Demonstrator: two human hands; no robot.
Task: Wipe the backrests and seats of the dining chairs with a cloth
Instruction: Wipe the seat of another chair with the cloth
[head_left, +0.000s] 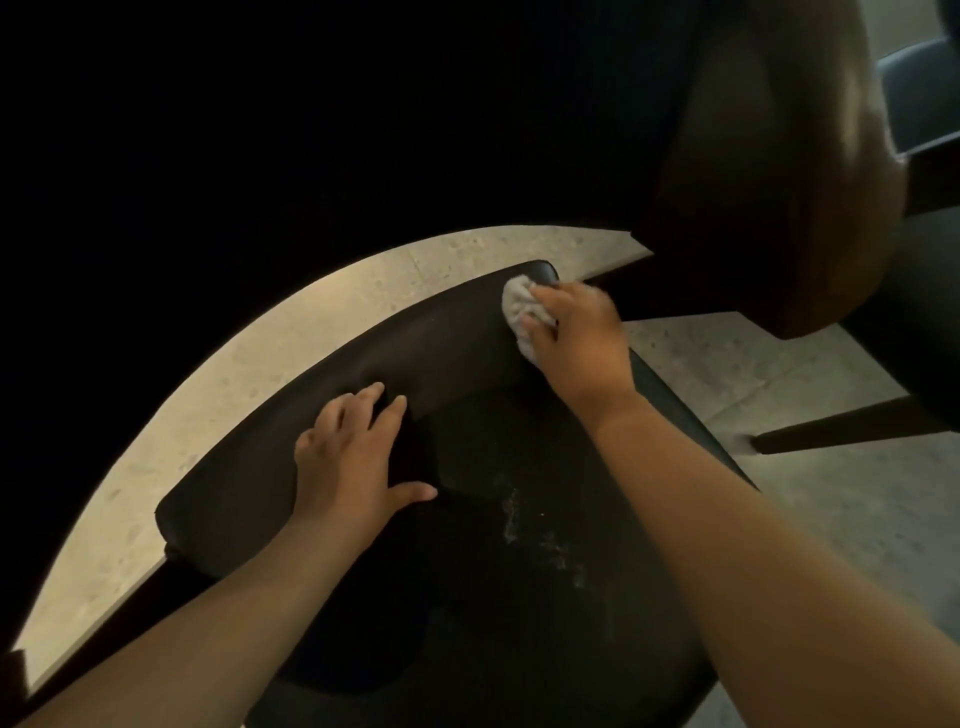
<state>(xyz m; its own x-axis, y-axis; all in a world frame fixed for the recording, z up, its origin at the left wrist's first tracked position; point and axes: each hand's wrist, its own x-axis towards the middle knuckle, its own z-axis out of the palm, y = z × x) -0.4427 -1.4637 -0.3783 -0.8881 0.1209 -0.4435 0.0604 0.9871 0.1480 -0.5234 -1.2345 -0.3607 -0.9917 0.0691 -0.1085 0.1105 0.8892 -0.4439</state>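
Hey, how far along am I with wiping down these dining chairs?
Done: nothing I can confirm. In hand: your right hand holds the cloth against the right end of the dark backrest while your left hand rests on its middle. Left: the seat shows pale specks, so it likely needs wiping, as may the next chair beyond.

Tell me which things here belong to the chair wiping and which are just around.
In the job: cloth; right hand gripping it; left hand resting on the backrest; seat with pale specks.
Just around for now: brown wooden furniture; neighbouring chair leg; floor.
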